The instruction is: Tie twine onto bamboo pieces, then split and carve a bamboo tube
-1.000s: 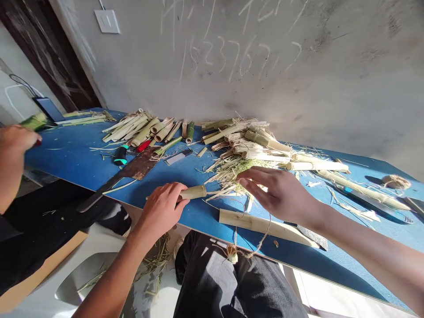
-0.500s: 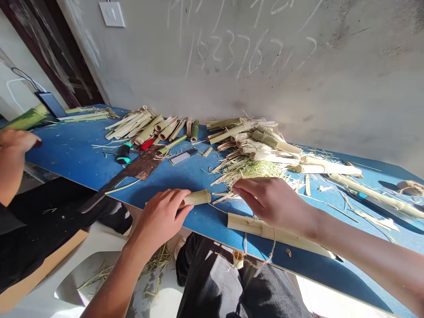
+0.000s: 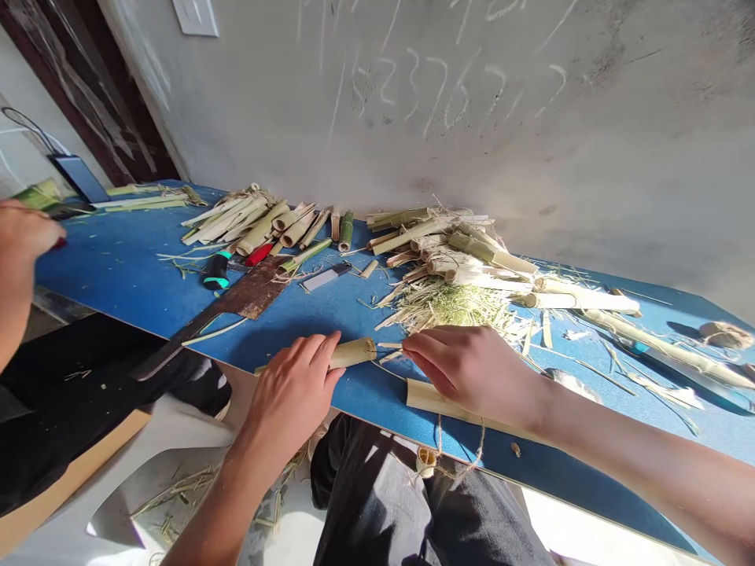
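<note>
Two bare hands over a blue desk (image 3: 112, 275), here we go: L hand (image 3: 293, 402) at 7 o'clock, grip closed tight round a short bamboo tube (image 3: 352, 353), tube on its side w/ its open end toward the R hand. R hand (image 3: 472, 373) at 4 o'clock, grip narrow, fingers curled, fingertips (image 3: 408, 346) right by a thin bamboo sliver (image 3: 389, 345) running off the tube's end; can't tell if it's pinched or just touched. Under the R hand, long split bamboo strip (image 3: 448, 405) flat on the desk near the edge, twine (image 3: 465, 460) hanging from there w/ a small bamboo ring (image 3: 425, 462) dangling below the edge. Behind, at 1 o'clock, big heap of cut bamboo pieces (image 3: 454, 244) by a mat of shredded fibre (image 3: 448, 305); at 10, second heap of bamboo strips (image 3: 241, 224). Rusty cleaver (image 3: 248, 295) at 9, blade flat on the desk, handle out toward the edge. Far out at 9, co-worker's hand (image 3: 20, 236) at the desk's end, just beside a green bamboo piece (image 3: 38, 194). Dark trousers (image 3: 377, 503) at 6 below the desk, chalk numbers (image 3: 413, 86) on the wall at 12.
</note>
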`<state>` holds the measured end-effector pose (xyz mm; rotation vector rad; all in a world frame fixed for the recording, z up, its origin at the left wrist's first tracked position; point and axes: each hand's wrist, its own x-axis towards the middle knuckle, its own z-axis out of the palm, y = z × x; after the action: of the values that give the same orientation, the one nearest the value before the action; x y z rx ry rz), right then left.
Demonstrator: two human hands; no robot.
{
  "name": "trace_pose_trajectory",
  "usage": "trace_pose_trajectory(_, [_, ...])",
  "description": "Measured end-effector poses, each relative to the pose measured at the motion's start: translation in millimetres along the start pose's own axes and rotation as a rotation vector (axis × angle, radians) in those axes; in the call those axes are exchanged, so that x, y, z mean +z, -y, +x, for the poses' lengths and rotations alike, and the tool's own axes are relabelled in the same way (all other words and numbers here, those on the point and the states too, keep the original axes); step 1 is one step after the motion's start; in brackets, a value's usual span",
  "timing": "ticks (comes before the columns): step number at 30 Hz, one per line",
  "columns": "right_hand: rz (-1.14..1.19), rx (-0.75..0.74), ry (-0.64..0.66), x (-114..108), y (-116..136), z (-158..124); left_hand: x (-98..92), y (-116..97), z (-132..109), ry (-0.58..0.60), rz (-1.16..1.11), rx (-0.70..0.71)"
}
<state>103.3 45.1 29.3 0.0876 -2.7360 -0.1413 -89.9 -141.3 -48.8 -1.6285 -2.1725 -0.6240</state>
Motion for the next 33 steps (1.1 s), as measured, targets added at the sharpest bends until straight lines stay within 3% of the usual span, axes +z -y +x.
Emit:
trace_pose_trajectory(2, [0.015, -0.020, -0.059, -6, 4, -2, -9.6, -7, -8, -0.046, -0.065, -0.099])
trace_pose_trajectory(4, [0.050, -0.030, -0.139, -16, 10, -3, -22.7, -14, -21, -0.114, -0.311, -0.266])
trace_pose_trajectory(8, [0.162, -0.007, -0.209, -40, 32, -7, -43.9, -36, -41, -0.200, -1.192, -0.593])
trace_pose_trajectory(11, [0.257, 0.056, -0.224, -48, 52, -12, -42.7, -53, -40, -0.182, -1.746, -0.671])
trace_pose_trajectory(13, [0.303, 0.120, -0.254, -47, 66, -18, -35.0, -64, -37, -0.170, -1.939, -0.667])
trace_pose_trajectory(19, [0.309, 0.191, -0.341, -37, 90, -31, -14.6, -88, -41, -0.132, -1.957, -0.621])
trace_pose_trajectory(27, [0.271, 0.137, -0.310, -38, 85, -31, -18.6, -96, -40, -0.108, -1.918, -0.617])
trace_pose_trajectory(30, [0.245, 0.136, -0.316, -38, 83, -32, -15.7, -96, -40, -0.150, -1.795, -0.594])
trace_pose_trajectory(33, [0.193, 0.113, -0.295, -38, 81, -34, -9.4, -94, -47, -0.159, -1.520, -0.527])
